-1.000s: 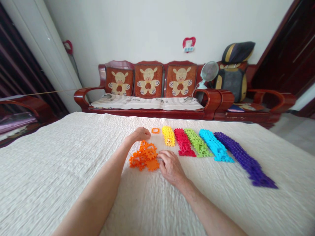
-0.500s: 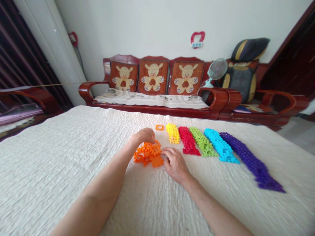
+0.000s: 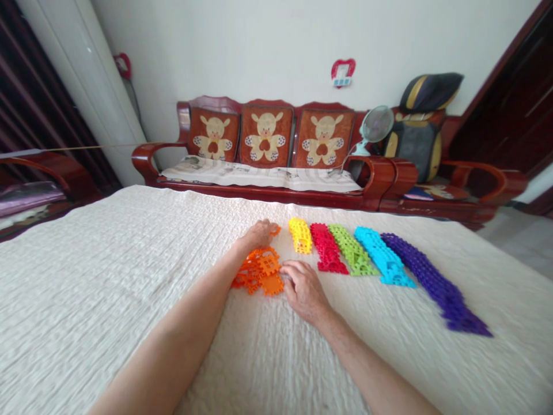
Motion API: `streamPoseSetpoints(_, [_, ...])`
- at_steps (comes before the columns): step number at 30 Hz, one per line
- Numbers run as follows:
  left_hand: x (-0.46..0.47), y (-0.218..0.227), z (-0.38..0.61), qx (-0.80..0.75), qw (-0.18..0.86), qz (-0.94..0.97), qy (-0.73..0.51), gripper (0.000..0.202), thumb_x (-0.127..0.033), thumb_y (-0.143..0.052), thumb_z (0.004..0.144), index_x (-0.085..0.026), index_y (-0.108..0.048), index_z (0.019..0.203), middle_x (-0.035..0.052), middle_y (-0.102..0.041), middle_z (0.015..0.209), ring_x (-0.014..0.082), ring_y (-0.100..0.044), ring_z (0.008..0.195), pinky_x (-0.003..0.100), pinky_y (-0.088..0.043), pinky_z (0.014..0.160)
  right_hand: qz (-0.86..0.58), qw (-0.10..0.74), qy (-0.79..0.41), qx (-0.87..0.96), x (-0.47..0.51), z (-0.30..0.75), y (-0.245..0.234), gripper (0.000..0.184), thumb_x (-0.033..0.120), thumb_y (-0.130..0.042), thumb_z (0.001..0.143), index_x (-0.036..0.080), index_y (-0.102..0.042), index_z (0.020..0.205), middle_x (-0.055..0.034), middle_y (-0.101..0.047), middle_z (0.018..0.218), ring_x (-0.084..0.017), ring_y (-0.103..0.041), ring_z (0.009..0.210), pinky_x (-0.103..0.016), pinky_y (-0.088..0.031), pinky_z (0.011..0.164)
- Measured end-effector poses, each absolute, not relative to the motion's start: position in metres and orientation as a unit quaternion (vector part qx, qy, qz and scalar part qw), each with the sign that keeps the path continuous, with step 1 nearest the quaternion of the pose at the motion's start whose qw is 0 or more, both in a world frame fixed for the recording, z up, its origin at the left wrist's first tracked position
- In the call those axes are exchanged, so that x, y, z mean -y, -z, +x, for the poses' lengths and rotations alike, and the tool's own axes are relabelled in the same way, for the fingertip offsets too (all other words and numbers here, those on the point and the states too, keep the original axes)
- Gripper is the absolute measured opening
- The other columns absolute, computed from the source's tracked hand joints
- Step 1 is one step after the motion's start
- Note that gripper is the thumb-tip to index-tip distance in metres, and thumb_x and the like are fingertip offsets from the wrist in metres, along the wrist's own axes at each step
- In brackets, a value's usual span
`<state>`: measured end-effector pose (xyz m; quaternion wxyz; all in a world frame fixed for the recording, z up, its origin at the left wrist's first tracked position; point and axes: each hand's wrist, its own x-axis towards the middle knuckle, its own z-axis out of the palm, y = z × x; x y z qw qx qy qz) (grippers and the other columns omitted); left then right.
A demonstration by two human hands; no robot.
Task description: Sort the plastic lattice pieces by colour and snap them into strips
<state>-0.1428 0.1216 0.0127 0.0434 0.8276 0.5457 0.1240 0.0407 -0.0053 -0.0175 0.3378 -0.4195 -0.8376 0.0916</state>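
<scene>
A loose pile of orange plastic interlocking tiles (image 3: 260, 270) lies on the cream quilted cloth (image 3: 108, 271). My left hand (image 3: 258, 233) reaches past the pile to a single orange tile (image 3: 275, 230) at the far end, fingers curled down onto it; the tile is mostly hidden. My right hand (image 3: 303, 287) rests just right of the pile, fingers bent and touching its edge. To the right lie rows of yellow tiles (image 3: 300, 235), red tiles (image 3: 327, 249), green tiles (image 3: 351, 251), cyan tiles (image 3: 383, 256) and purple tiles (image 3: 434, 280).
A red wooden sofa (image 3: 268, 155) with bear cushions stands behind the cloth-covered surface. A small fan (image 3: 375, 127) and a dark backpack (image 3: 417, 127) sit at its right end. A white column (image 3: 82, 92) stands at the left.
My left hand moved from the orange pile forward to the lone orange tile at the far end. My right hand stayed beside the pile.
</scene>
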Motion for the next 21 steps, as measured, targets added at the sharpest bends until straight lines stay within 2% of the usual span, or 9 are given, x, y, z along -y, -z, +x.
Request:
streamPoseSetpoints(5, [-0.117, -0.013, -0.148, -0.544, 0.008, 0.830, -0.123, 0.032, -0.022, -0.047, 0.088, -0.019, -0.066, 0.113, 0.0119, -0.065, 0.107, 0.0249, -0.058, 0.107, 0.036, -0.043, 0.097, -0.420, 0.336, -0.095, 0.838, 0.005, 0.041, 0.018, 0.030, 0.007, -0.047, 0.080, 0.017, -0.065, 0.101, -0.0087, -0.065, 0.110, -0.021, -0.055, 0.105, -0.037, -0.042, 0.096])
streamPoseSetpoints(12, [-0.120, -0.021, -0.146, -0.548, 0.000, 0.799, -0.246, 0.034, -0.016, -0.040, 0.090, -0.018, -0.068, 0.109, 0.0064, -0.069, 0.106, 0.0161, -0.063, 0.098, 0.029, -0.048, 0.092, -0.417, 0.335, -0.096, 0.839, 0.006, 0.041, 0.015, 0.030, 0.006, -0.048, 0.079, 0.016, -0.066, 0.101, -0.0088, -0.065, 0.109, -0.021, -0.056, 0.104, -0.037, -0.042, 0.095])
streamPoseSetpoints(15, [-0.117, -0.022, -0.145, -0.541, 0.037, 0.814, -0.210, 0.029, -0.028, -0.051, 0.087, -0.019, -0.068, 0.108, 0.0061, -0.069, 0.109, 0.0177, -0.063, 0.099, 0.029, -0.048, 0.092, -0.420, 0.334, -0.097, 0.838, 0.006, 0.040, 0.015, 0.029, 0.006, -0.048, 0.080, 0.016, -0.066, 0.101, -0.0090, -0.065, 0.110, -0.021, -0.055, 0.105, -0.038, -0.042, 0.096])
streamPoseSetpoints(17, [-0.115, -0.022, -0.143, -0.543, 0.064, 0.823, -0.152, 0.034, -0.037, -0.062, 0.079, -0.021, -0.069, 0.108, 0.0061, -0.068, 0.110, 0.0200, -0.063, 0.099, 0.029, -0.048, 0.090, -0.422, 0.335, -0.098, 0.837, 0.006, 0.040, 0.015, 0.029, 0.006, -0.049, 0.080, 0.016, -0.066, 0.100, -0.0092, -0.065, 0.110, -0.022, -0.055, 0.105, -0.038, -0.042, 0.096])
streamPoseSetpoints(19, [-0.113, -0.022, -0.141, -0.545, 0.070, 0.829, -0.102, 0.037, -0.038, -0.066, 0.075, -0.022, -0.069, 0.108, 0.0062, -0.068, 0.112, 0.0214, -0.063, 0.100, 0.029, -0.048, 0.090, -0.423, 0.337, -0.097, 0.836, 0.006, 0.040, 0.015, 0.028, 0.006, -0.049, 0.080, 0.015, -0.066, 0.100, -0.0094, -0.065, 0.109, -0.022, -0.056, 0.105, -0.038, -0.043, 0.096])
streamPoseSetpoints(21, [-0.111, -0.024, -0.139, -0.543, 0.053, 0.834, -0.080, 0.033, -0.033, -0.062, 0.078, -0.020, -0.070, 0.107, 0.0073, -0.069, 0.110, 0.0212, -0.063, 0.099, 0.028, -0.048, 0.089, -0.422, 0.338, -0.096, 0.836, 0.006, 0.040, 0.015, 0.028, 0.006, -0.048, 0.080, 0.016, -0.066, 0.099, -0.0093, -0.065, 0.109, -0.022, -0.056, 0.105, -0.038, -0.043, 0.096])
